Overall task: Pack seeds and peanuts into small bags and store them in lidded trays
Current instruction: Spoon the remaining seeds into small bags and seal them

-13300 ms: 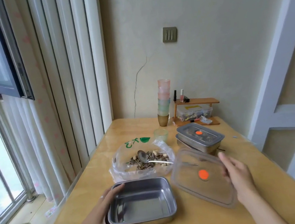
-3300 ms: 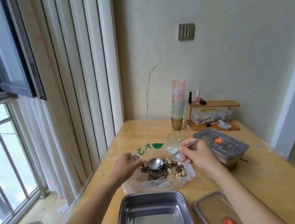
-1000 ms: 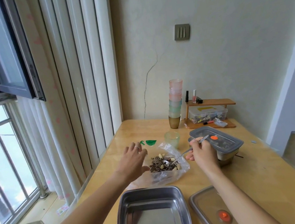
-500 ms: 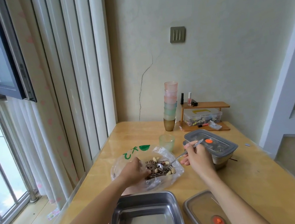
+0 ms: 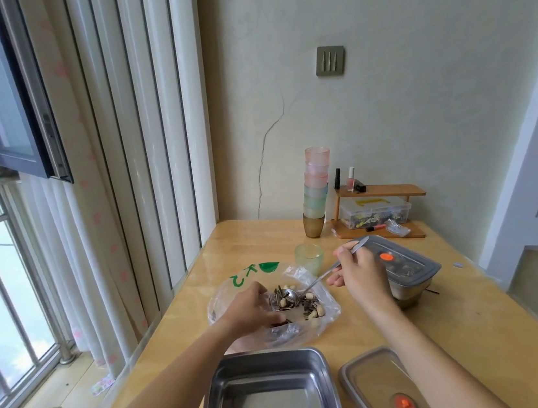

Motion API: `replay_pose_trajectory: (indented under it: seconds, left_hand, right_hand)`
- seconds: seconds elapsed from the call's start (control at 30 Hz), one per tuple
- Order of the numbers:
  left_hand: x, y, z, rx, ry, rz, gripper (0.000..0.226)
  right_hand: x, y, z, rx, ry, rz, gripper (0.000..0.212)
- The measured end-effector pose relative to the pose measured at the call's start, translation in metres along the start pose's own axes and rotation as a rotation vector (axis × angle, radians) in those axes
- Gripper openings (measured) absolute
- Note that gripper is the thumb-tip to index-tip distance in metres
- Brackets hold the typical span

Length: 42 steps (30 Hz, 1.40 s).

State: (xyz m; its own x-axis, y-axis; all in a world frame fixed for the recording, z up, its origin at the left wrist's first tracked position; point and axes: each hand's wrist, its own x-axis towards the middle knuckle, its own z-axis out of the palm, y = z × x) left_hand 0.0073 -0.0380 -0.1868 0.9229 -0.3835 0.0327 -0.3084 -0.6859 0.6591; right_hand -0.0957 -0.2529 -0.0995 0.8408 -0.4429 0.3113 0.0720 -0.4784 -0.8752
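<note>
Plastic bag [image 5: 296, 331], centre frame: thin, floppy, slippery; best taken at rim. Seeds & peanuts [image 5: 307, 306] inside: light, loose. R hand [image 5: 362, 275] pinching spoon [image 5: 320, 275] mid-handle, bowl in mix. L hand [image 5: 250, 311] curled at bag's left rim; grip can't tell.

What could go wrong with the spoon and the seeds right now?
The spoon in the right hand sits among the seeds and peanuts. If it is lifted while tilted, some may scatter on the table. The plastic bag looks floppy, so the left hand at its mouth could drag it and spill the pile. The green cup stands close behind the spoon handle and might get knocked.
</note>
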Motion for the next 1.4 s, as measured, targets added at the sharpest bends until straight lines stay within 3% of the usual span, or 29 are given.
replay_pose_trajectory:
  seconds: [0.17,0.43,0.8,1.17,1.4]
  left_hand:
    - [0.001,0.001,-0.002,-0.031,-0.049,-0.022,0.079]
    - [0.001,0.009,-0.006,0.107,0.008,-0.056,0.049]
    - [0.001,0.011,0.003,-0.058,0.087,-0.057,0.045]
    - [-0.001,0.013,0.005,-0.28,0.161,-0.043,0.054]
    - [-0.005,0.018,0.003,-0.339,0.176,-0.037,0.047]
  right_hand:
    - [-0.005,-0.005,0.003,-0.008,0.013,-0.054,0.02]
    - [-0.001,-0.016,-0.002,0.035,-0.095,-0.18,0.019]
    - [-0.006,-0.053,-0.003,-0.121,-0.288,-0.44,0.018]
    - [-0.012,-0.059,0.0,-0.117,-0.187,-0.602,0.018]
    - [-0.015,-0.064,-0.002,-0.138,-0.17,-0.662,0.017]
